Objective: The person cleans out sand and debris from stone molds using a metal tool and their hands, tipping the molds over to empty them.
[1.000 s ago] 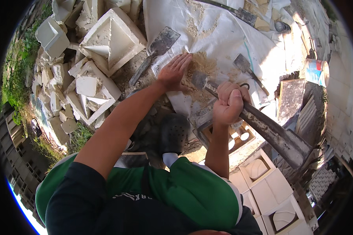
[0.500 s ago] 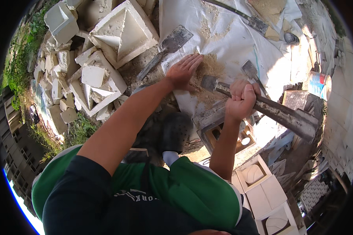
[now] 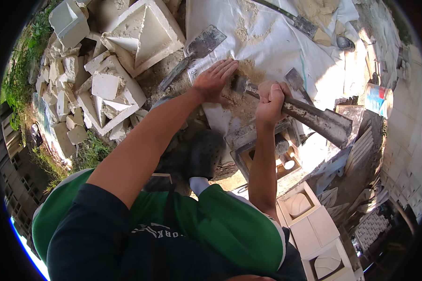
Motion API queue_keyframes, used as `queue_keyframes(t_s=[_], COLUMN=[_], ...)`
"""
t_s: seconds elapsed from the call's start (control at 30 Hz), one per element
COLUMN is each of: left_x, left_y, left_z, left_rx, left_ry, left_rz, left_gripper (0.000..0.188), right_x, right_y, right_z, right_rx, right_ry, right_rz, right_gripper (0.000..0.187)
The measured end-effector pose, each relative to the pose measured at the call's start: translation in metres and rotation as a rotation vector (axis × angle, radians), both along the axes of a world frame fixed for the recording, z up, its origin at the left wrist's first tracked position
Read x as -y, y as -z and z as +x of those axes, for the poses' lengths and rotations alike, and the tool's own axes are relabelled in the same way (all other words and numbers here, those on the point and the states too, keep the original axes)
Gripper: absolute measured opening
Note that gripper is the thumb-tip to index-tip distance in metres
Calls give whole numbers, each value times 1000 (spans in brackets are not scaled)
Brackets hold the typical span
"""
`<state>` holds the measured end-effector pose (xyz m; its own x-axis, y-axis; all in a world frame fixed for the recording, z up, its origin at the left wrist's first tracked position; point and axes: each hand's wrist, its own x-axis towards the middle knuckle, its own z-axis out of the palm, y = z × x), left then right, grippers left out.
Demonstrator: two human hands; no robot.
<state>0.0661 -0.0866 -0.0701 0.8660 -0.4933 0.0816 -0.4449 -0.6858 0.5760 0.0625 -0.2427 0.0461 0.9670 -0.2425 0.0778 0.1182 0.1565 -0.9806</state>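
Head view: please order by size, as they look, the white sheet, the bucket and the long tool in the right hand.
1. White sheet, by far
2. Long tool
3. Bucket

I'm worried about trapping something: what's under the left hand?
White sheet and tan grit show around the left hand; whatever lies directly beneath is covered.

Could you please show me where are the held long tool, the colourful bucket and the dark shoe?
Long tool [image 3: 309, 114]: head view, middle of its shaft.
Bucket [image 3: 375, 99]: head view, its outer wall.
Dark shoe [image 3: 206, 149]: head view, its upper.
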Motion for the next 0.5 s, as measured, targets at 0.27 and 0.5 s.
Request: queue_keyframes(t_s=[0.27,0.5], left_x=[5,4], left_y=[0,1], left_z=[-2,-2], left_rx=[-12,-25], left_ry=[-4,30], left_rz=[-50,-10], left_gripper=[122,125], right_x=[-3,1], right_y=[-12,-28], right_z=[-7,-21], right_rx=[100,116], right_ry=[45,37], right_rz=[21,62], right_gripper=[28,27])
